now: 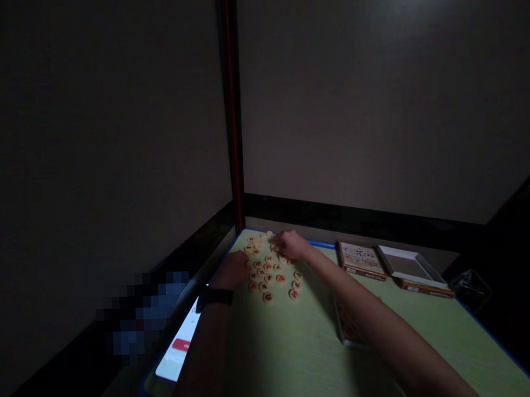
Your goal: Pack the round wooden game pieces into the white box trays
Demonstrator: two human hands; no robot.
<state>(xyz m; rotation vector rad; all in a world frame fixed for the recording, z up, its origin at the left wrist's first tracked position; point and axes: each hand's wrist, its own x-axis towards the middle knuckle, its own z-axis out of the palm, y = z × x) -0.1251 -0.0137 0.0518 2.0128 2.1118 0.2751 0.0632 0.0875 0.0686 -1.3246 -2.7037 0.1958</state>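
Many round, pale xiangqi pieces [267, 297] with red or black characters lie scattered over a green tabletop [270, 354]. My right hand [290, 244] is at the far side of the group, its fingers bent down and bunched among the pieces. What they hold, if anything, is too small and dark to make out. At the group's left edge is my left hand [235, 270], back toward me, with its fingers mostly hidden and close to several pieces. A dark band circles my left wrist.
Beneath my right forearm, an open box [351, 328] is partly hidden. Further right lie a flat printed box [361, 259] and a box with a white recessed tray [413, 266]. A lit screen [178, 346] lies by the left edge. Walls meet behind the table.
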